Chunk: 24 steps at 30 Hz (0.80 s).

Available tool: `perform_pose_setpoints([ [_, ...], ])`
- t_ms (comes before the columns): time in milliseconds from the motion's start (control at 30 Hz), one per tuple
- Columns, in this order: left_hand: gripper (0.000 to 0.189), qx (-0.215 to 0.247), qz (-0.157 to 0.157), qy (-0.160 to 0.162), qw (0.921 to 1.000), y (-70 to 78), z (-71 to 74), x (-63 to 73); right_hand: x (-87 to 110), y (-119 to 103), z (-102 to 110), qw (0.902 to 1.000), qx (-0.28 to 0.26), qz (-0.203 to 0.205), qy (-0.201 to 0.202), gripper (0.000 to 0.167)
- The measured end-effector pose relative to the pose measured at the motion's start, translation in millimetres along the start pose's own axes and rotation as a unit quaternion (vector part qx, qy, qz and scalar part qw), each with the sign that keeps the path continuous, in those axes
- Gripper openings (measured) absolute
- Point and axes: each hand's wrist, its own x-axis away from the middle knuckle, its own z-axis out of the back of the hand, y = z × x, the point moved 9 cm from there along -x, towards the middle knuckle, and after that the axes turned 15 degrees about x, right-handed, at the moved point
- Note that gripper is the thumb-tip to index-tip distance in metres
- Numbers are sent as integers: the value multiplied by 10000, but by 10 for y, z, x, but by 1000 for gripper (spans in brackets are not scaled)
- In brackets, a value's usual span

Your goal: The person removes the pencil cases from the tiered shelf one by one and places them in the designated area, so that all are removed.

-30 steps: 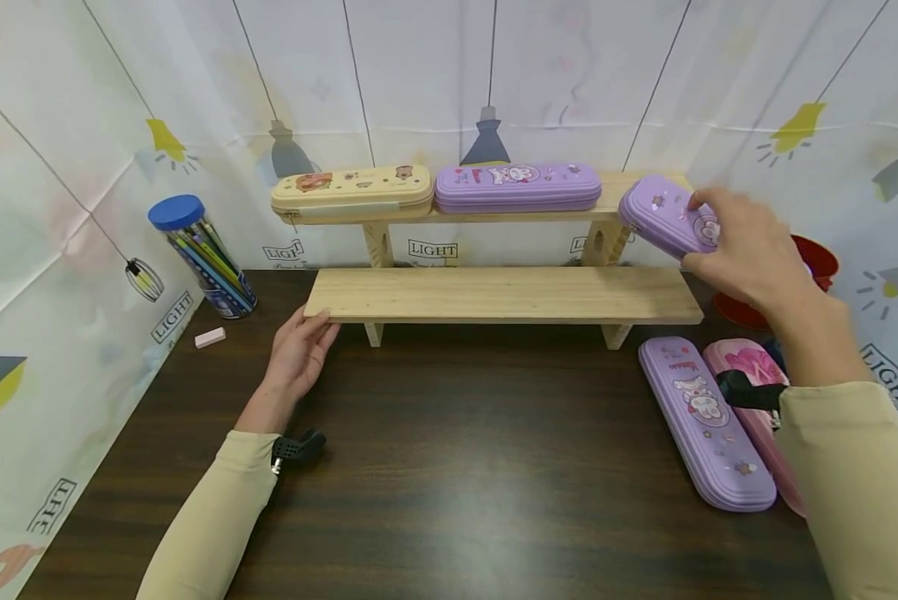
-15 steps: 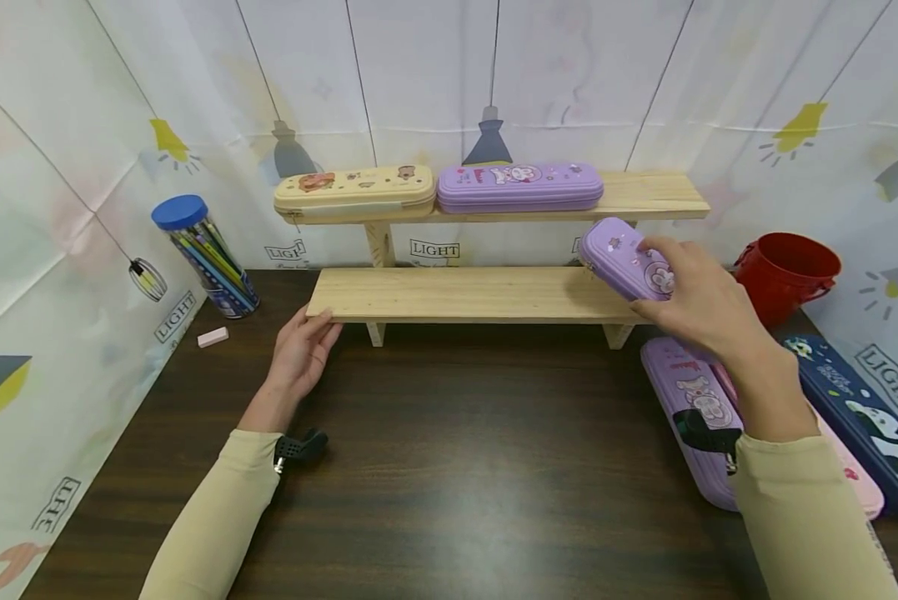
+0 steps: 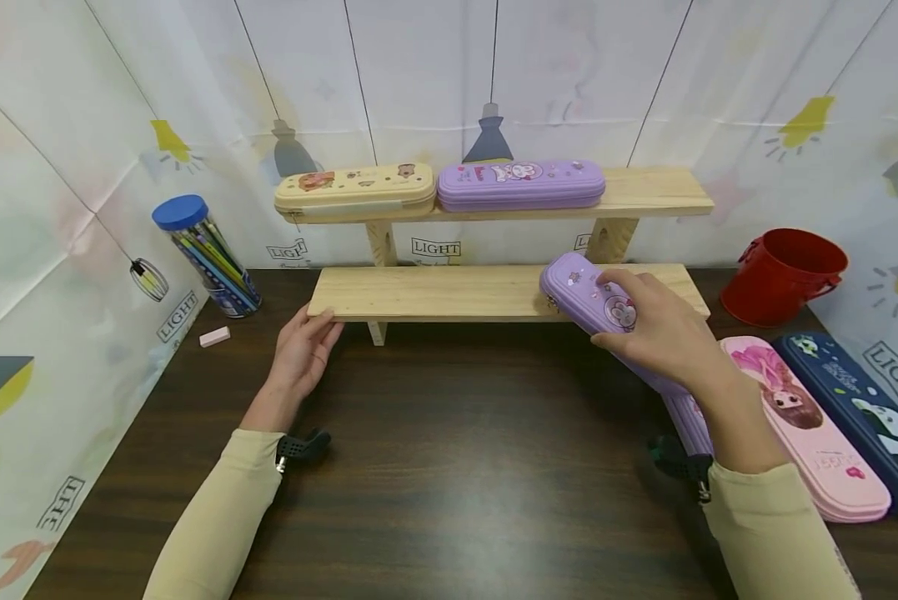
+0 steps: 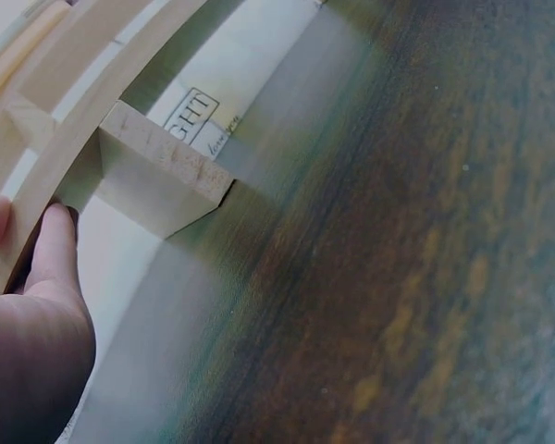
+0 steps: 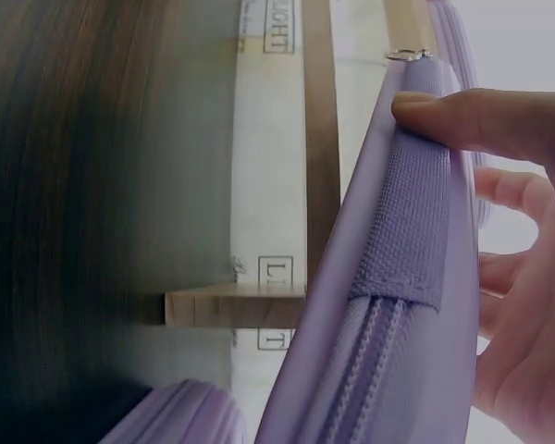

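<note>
My right hand [image 3: 666, 333] grips a purple pencil case [image 3: 582, 287] with a bunny print, held slanted over the right front of the lower shelf board [image 3: 433, 292]. In the right wrist view the thumb presses the fabric tab beside the zip of that case [image 5: 379, 240], and the other fingers lie on its far side. My left hand [image 3: 298, 354] pinches the lower board at its left front corner. Up close in the left wrist view, thumb and finger of this hand [image 4: 37, 342] hold the board's edge from above and below.
On the upper shelf [image 3: 651, 193] lie a cream pencil case [image 3: 354, 192] and a purple one [image 3: 519, 185]. Pink [image 3: 812, 433] and navy panda [image 3: 861, 400] cases lie at right, near another purple case [image 3: 690, 421] and a red bucket [image 3: 782, 279]. A pencil tub [image 3: 208, 258] and eraser [image 3: 214, 336] stand left.
My right hand has carried the purple case leftward and down from beside the upper shelf to the lower board. The red bucket, pink and navy cases are uncovered. My left hand stays put.
</note>
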Motion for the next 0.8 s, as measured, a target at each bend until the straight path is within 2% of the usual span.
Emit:
perform_pose_setpoints([
  [100,63,-5,-3,-28,10000,1,-7,3,23,-92,-21,9999,27,104,-87,75],
  [400,66,-20,43,-57,10000,28,-8,28,150,-431,-140,9984,158,549,-16,75],
  [633,67,2,69,-145,9999,23,-20,36,248,-784,-305,9934,185,1133,33,78],
  [800,66,-59,97,-216,9997,-5,-46,33,309,-1067,-510,9873,296,1555,-88,81],
])
